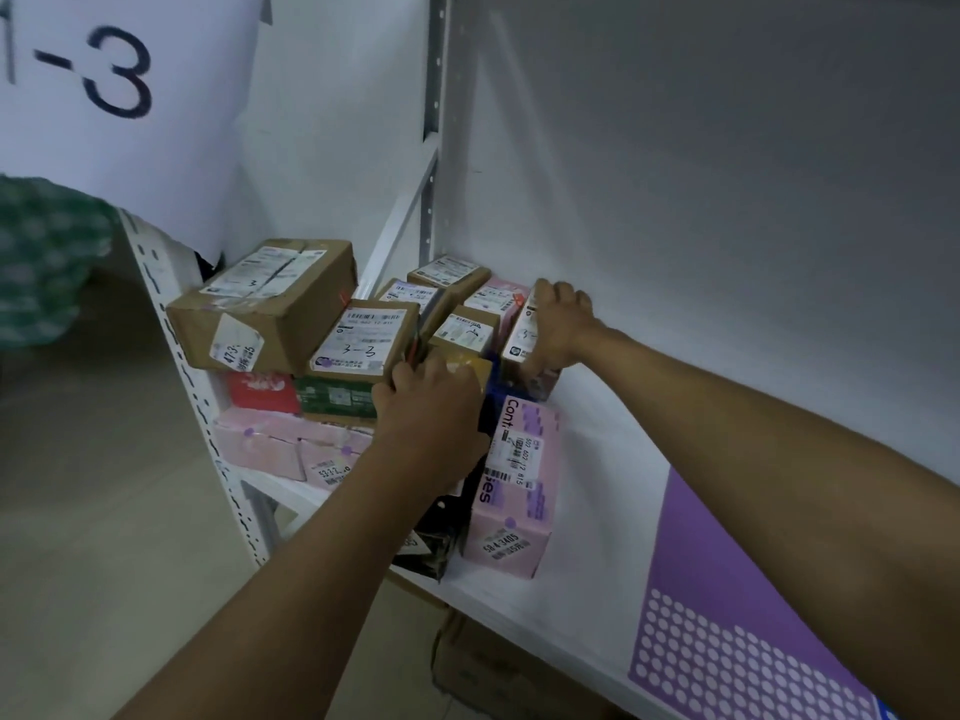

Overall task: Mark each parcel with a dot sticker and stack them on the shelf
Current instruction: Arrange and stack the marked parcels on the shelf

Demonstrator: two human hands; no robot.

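Several parcels are piled on the left end of a white shelf [587,511]. A big brown box [270,304] tops the pile, with a smaller brown box marked "3-3" [363,337] leaning beside it. My left hand [428,407] reaches in below the "3-3" box and grips a small brown parcel [470,363] at the front of the pile. My right hand [558,324] grips a pink parcel with a white label [522,337] standing at the pile's right edge. A pink box with a purple dot sticker [511,491] lies in front. A purple dot sticker sheet [727,641] lies on the shelf to the right.
The white shelf post [182,366] stands left of the pile, and a paper sign reading "-3" [119,70] hangs above. A green patterned bag [47,262] sits far left. A cardboard box [483,667] lies under the shelf.
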